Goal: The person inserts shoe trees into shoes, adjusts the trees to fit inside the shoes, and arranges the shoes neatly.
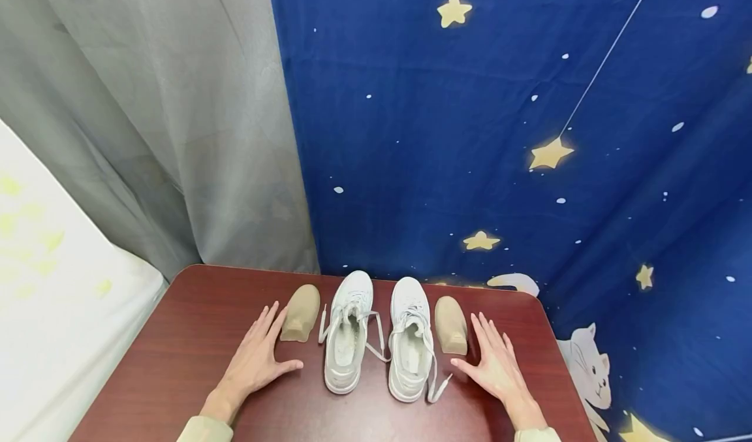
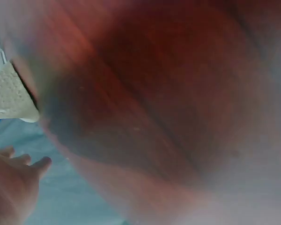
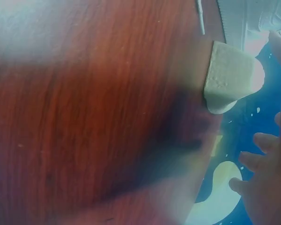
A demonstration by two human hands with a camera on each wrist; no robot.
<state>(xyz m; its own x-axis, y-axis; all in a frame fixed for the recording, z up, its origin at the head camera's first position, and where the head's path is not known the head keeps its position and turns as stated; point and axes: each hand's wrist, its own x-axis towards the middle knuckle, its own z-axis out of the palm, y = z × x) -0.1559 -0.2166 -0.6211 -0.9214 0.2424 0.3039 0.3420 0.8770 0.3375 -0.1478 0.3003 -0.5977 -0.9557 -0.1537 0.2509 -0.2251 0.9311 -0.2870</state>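
A pair of white lace-up sneakers, the left one (image 1: 354, 288) and the right one (image 1: 408, 292), stands mid-table with toes pointing away and laces hanging loose. Outside each lies a beige, toe-shaped shoe filler: the left filler (image 1: 301, 308) and the right filler (image 1: 450, 324). My left hand (image 1: 252, 360) is spread beside the left filler, fingertips close to its edge; whether they touch cannot be told. On the other side, my right hand (image 1: 496, 367) has its fingers extended, a small gap from the right filler. Both wrist views catch a filler's blunt end, the right one (image 3: 229, 75) more fully.
The reddish-brown wooden table (image 1: 194, 337) has rounded far corners. Behind it hang a grey curtain (image 1: 241, 168) and a blue star-patterned cloth (image 1: 411, 135), close to the far edge. White fabric (image 1: 59, 298) drapes at the left.
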